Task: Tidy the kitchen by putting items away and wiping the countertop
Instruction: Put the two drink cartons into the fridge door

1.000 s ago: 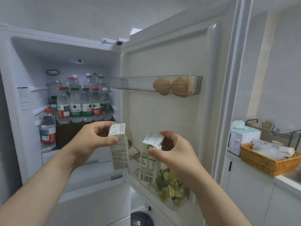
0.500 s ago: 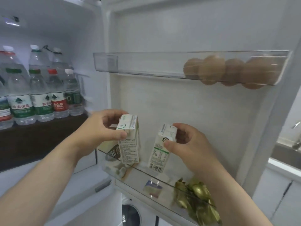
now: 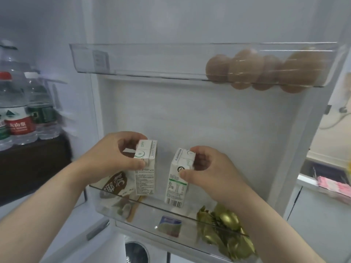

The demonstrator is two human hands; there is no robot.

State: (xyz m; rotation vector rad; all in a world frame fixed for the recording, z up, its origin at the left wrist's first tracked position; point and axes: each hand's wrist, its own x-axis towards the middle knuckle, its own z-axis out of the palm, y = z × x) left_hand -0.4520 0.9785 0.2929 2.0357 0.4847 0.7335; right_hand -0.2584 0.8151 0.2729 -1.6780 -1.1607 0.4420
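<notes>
Step in hand: the put-away part, fridge stage. Two small drink cartons are going into the lower door bin (image 3: pixel 171 211).

Left hand (image 3: pixel 112 160) grip: fingers curled over the top, thumb on the front face, closed round the left carton (image 3: pixel 145 173). Right hand (image 3: pixel 209 168) grip: thumb and fingers pinch the top of the right carton (image 3: pixel 177 181), which tilts slightly, barcode end down. Both cartons are low in the bin, behind its clear front rail. Can't tell if either base has landed.

Next move, my read: seat both bases flat, square them upright, then release. The left carton is touching or just beside a brown-labelled pack (image 3: pixel 115 184). The right one has a slot between the left carton and the gold-foil pieces (image 3: pixel 226 230). Narrow cartons will likely tip if let go while tilted.

Containers:
- Lower door bin: brown-labelled pack at left, small flat packet (image 3: pixel 169 225) on the floor mid-bin, gold-foil heap at right. Something pale sits under the pack, too blurred to name.
- Upper door bin (image 3: pixel 152 61): brown eggs (image 3: pixel 266 71) bunched at the right end.
- Fridge shelf at left: water bottles (image 3: pixel 19 114) standing, with red and green labels.

Countertop wipe: nothing here to judge by.
</notes>
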